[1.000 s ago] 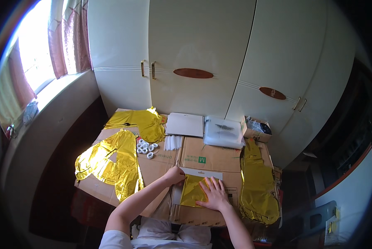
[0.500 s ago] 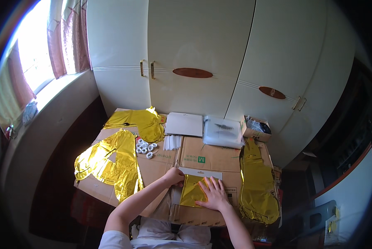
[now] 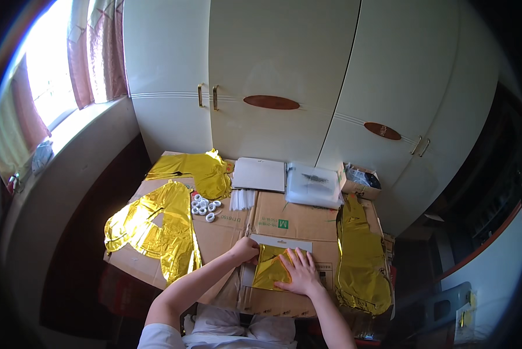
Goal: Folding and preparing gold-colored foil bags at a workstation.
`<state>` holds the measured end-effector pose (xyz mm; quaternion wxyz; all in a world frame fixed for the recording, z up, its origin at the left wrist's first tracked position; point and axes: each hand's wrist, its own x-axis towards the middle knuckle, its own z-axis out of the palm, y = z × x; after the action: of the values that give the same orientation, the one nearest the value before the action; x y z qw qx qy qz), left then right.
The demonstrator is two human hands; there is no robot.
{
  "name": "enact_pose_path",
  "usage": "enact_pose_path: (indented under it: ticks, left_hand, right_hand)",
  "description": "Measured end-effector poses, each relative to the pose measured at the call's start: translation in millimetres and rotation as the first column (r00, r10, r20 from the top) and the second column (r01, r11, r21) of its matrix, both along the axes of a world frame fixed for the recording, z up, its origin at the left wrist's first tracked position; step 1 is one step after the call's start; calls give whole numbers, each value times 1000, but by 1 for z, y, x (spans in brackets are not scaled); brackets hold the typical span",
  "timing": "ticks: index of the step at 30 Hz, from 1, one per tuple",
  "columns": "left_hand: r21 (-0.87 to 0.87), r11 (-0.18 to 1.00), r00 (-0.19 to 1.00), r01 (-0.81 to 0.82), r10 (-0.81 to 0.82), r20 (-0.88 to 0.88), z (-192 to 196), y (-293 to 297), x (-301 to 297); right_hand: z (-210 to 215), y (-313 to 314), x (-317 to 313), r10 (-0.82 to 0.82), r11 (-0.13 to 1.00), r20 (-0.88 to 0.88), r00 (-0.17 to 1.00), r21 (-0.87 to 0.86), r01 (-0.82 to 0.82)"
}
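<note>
Foil balloons (image 3: 156, 230) lie flat far left on the cardboard-covered table (image 3: 226, 230), tape rolls (image 3: 204, 207) beside them. Left hand (image 3: 244, 250) pinches the left edge of the folded gold foil piece (image 3: 269, 269) in its clear sleeve; right hand (image 3: 298, 272) lies flat on it, fingers spread. Long gold balloon (image 3: 360, 262) just right, nothing blocking.

- The right hand (image 3: 298, 272) lies flat on a folded gold foil piece (image 3: 271, 269) in a clear packet.
- The left hand (image 3: 244, 250) pinches the packet's left edge — all on flattened cardboard (image 3: 284, 220).
- Small white rolls (image 3: 204, 206) sit near more gold foil (image 3: 156, 230).
</note>
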<state>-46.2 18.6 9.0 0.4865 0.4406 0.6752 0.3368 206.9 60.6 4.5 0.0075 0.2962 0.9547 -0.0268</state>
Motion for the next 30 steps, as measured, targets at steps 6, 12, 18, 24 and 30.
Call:
enact_pose_path:
  ticks: [6,12,18,24,30]
  left_hand:
    - [-114,982,929,-153,182,323,2,-6,-1]
    - [-46,997,998,-57,57,4,35,-11,6]
    - [-21,1000,1000,-17,17,-24,9,-6,-1]
    - [-69,996,998,-57,59,19,5,-2,-4]
    - [10,999,996,-44,44,-79,9,8,-10]
  right_hand:
    - [-1,1,-1,-2,1000,-3,1000,-5,2]
    - [1,0,0,-11,1000,11,1000,-9,11]
    - [-4,1,-1,3,1000,-13,1000,13,-3]
    - [-5,2,0,5,1000,-14,1000,4,-5]
    - [-5,2,0,1,1000,-1,1000,-2,-1]
